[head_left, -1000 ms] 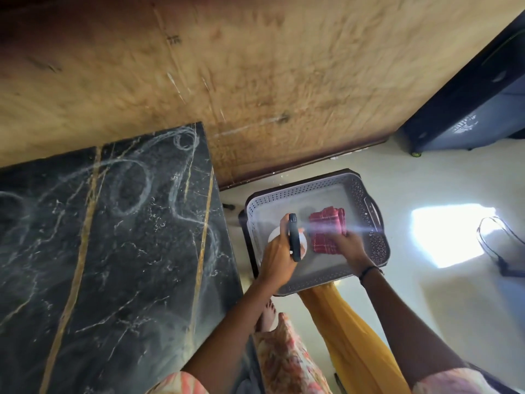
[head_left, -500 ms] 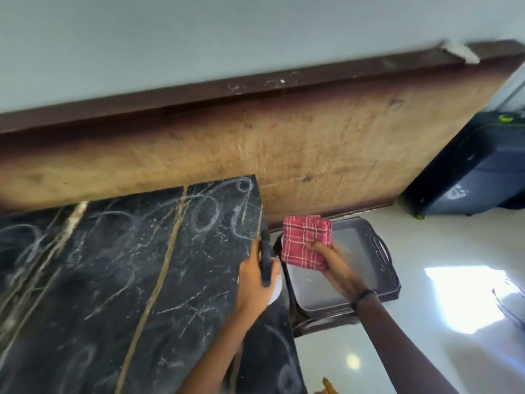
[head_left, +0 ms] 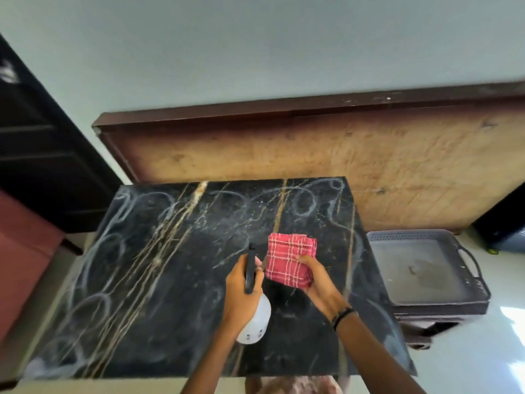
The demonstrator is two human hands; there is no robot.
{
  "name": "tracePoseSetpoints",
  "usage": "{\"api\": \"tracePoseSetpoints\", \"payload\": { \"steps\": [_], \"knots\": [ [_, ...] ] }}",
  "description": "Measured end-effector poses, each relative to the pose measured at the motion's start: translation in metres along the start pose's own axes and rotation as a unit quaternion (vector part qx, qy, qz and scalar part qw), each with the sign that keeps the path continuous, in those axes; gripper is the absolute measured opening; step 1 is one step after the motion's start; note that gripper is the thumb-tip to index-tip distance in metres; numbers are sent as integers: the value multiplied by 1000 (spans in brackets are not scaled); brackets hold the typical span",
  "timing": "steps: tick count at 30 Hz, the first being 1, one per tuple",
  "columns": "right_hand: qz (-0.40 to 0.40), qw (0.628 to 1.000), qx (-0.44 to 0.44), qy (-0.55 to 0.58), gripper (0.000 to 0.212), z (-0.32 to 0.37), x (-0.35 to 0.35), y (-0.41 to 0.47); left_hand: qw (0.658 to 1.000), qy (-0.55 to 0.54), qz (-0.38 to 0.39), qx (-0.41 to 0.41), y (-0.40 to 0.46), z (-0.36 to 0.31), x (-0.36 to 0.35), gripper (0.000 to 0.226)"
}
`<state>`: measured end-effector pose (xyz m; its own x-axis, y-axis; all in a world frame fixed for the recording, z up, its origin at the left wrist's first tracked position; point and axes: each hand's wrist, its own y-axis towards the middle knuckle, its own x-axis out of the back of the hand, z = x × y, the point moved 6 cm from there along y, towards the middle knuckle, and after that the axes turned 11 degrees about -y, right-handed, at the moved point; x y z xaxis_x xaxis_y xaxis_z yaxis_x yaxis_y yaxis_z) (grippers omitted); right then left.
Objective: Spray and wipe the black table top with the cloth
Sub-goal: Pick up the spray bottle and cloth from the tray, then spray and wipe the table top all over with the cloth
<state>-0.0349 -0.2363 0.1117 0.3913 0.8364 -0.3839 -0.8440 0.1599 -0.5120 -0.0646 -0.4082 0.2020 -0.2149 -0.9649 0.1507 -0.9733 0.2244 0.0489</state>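
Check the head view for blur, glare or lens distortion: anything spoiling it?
Head view: soft motion blur overall; wide-angle bending at the wooden board; bright glare on the floor at right; spray bottle, red cloth and black table top remain readable.

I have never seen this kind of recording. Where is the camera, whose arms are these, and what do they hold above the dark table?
There is no machine here. A person wears one wide-angle camera on the head, so the picture looks forward and down along their own two arms. The left hand grips a white spray bottle with a black top, which points away from the person. The right hand holds a folded red checked cloth. Both are above the black table top, a marble-like slab with golden lines and whitish swirl marks. To the right, beside the table, stands a grey tray with handles. Behind the table a brown wooden board stands against the wall.
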Motion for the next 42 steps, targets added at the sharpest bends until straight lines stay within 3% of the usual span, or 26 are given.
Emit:
{"api": "tracePoseSetpoints", "payload": {
  "steps": [10, 20, 29, 35, 42],
  "knots": [
    [28, 999, -20, 2, 45, -50, -95, -1, 1000, 8, 7, -13, -23, 26, 80, 5],
    [45, 997, -57, -21, 39, -67, -106, 6, 992, 84, 2, 91, -27, 57, 85, 32],
    [86, 990, -71, -81, 32, -70, -109, 13, 987, 90, -3, 132, -27, 67, 90, 26],
    [100, 988, -71, -98, 29, -71, -116, 17, 970, 134, -79, 185, -28, 75, 109, 33],
    [107, 982, -62, -142, 28, -68, -133, 19, 975, 140, -51, 165, -23, 79, 125, 32]
  ]
}}
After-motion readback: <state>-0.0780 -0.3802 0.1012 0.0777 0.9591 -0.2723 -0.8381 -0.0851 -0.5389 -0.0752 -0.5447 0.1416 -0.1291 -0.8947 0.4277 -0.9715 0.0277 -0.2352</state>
